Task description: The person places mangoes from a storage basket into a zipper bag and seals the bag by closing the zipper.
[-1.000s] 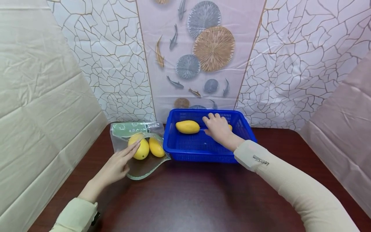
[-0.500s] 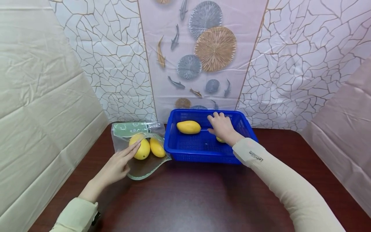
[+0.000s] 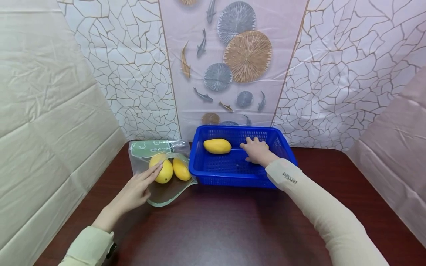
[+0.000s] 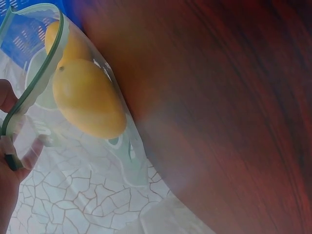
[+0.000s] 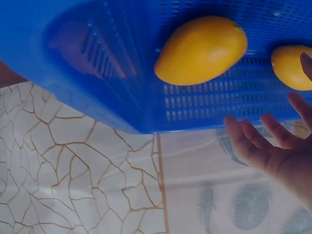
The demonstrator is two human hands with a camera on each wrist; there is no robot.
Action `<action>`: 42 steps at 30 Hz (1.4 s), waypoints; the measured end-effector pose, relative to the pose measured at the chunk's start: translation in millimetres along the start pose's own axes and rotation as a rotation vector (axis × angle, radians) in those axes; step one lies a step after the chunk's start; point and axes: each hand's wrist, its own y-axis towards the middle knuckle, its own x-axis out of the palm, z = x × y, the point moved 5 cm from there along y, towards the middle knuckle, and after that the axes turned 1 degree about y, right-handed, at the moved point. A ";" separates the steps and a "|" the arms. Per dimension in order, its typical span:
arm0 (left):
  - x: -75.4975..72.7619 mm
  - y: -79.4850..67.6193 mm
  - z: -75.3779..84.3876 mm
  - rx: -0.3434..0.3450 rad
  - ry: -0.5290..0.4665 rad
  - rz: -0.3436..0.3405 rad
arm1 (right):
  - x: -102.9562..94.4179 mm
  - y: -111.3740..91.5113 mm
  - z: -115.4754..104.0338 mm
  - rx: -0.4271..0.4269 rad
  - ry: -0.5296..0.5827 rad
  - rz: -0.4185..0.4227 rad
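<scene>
A clear resealable bag [image 3: 168, 194] with a green panel lies at the left, its mouth towards me. Inside it are yellow mangoes [image 4: 87, 100]. My left hand [image 3: 134, 190] holds the bag's rim between thumb and fingers, which show through the film in the left wrist view. Over the blue basket [image 3: 229, 177] my right hand [image 3: 257, 151] is spread, holding nothing. One mango [image 3: 217, 146] lies in the basket's left part. Another mango [image 5: 202, 51] lies near the basket's other end, mostly hidden behind the right hand in the head view.
Both bag and basket stand on a dark red-brown table [image 3: 213, 229], the basket close against the bag's right side. A patterned cloth wall [image 3: 246, 103] rises right behind them. Pale cloth walls [image 3: 50, 111] flank the table.
My right hand has shifted slightly to the right and lower within the basket, its fingers spread. The left hand and the bag stay as they were.
</scene>
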 end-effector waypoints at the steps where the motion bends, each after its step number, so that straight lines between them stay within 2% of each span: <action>1: 0.1 0.1 0.1 -0.001 0.000 0.002 | 2.3 0.6 1.4 0.000 -0.003 -0.003; 8: 0.7 -0.8 0.9 0.003 -0.011 0.004 | 12.7 1.6 6.6 -0.057 -0.018 -0.007; 15: 2.9 -1.0 -0.9 0.006 -0.013 0.001 | 18.3 -3.8 11.5 -0.137 -0.074 0.045; 19: 4.0 -1.6 -1.3 0.006 -0.011 -0.001 | 25.0 -3.6 15.9 -0.154 -0.096 0.032; 26: 4.6 -2.0 -1.9 -0.004 -0.009 -0.002 | 36.9 -1.8 20.9 -0.228 -0.216 0.033; 33: 4.5 -3.3 -1.6 -0.005 -0.008 -0.003 | 49.2 -0.1 28.0 -0.240 -0.282 0.019; 42: 4.5 -1.5 -2.4 -0.002 0.000 -0.018 | 51.8 3.2 32.9 -0.291 -0.288 0.097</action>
